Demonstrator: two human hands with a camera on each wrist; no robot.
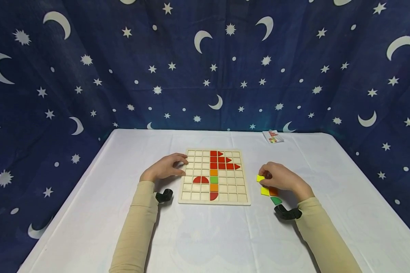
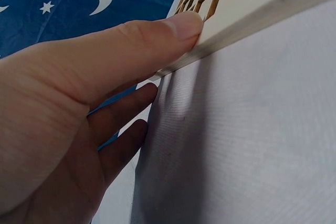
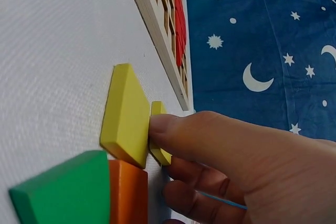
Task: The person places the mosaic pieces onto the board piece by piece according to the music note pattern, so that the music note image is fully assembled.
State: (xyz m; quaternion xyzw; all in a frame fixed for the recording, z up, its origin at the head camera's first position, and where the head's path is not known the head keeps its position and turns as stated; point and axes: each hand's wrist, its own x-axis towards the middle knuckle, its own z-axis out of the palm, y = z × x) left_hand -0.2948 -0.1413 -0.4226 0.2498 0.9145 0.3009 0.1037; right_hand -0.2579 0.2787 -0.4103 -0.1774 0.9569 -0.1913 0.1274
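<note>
A wooden grid board (image 1: 194, 200) lies flat, with red, orange and green tiles (image 1: 222, 160) set in its squares. At its left edge is my left hand (image 1: 164, 167); its thumb (image 2: 184, 27) touches the rim while the lower fingers are off the board. Right of the board, my right hand (image 1: 281, 176) pinches a yellow tile (image 3: 159, 129) between thumb and curled fingers. Beside it on the cloth lie a second yellow tile (image 3: 125, 119), an orange tile (image 3: 128, 192) and a green curved-edge tile (image 1: 276, 200). Part of the orange tile is hidden from the head view.
A small printed picture card (image 1: 273, 136) lies near the table's back edge, right of centre. The table (image 1: 205, 239) is covered in white cloth. Behind it hangs a dark blue curtain (image 1: 177, 49) with moons and stars.
</note>
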